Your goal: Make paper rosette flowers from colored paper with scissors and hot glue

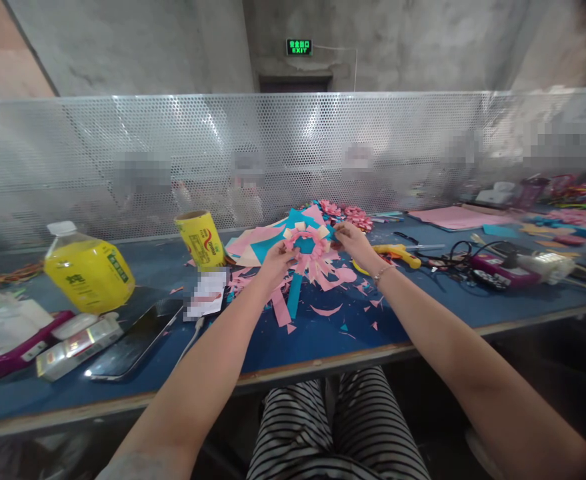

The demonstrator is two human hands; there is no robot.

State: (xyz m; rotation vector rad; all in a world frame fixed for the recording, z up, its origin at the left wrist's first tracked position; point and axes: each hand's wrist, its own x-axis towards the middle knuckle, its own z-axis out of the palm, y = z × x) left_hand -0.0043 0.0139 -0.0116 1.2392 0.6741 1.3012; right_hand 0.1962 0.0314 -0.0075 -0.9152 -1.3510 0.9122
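Note:
A ring of folded pink and cream paper petals (309,233) is raised over the blue table, its centre open. My left hand (277,261) is closed on the ring's left side, thumb against the petals. At the right edge, my right hand (351,240) pinches with its fingertips beside a bit of blue; whether that is a loose piece or part of the ring cannot be made out. Beneath and behind lie blue paper sheets (267,245), pink strips (280,307) and many scraps. Finished-looking pink paper flowers (357,218) are heaped behind the right hand.
A yellow glue gun (397,255) and tangled cables (465,257) lie to the right, near a purple power strip (505,270). On the left stand a yellow-labelled jug (90,270) and a yellow cardboard tube (200,239). A phone (133,343) lies near the front edge. A perforated metal screen (293,133) rises behind.

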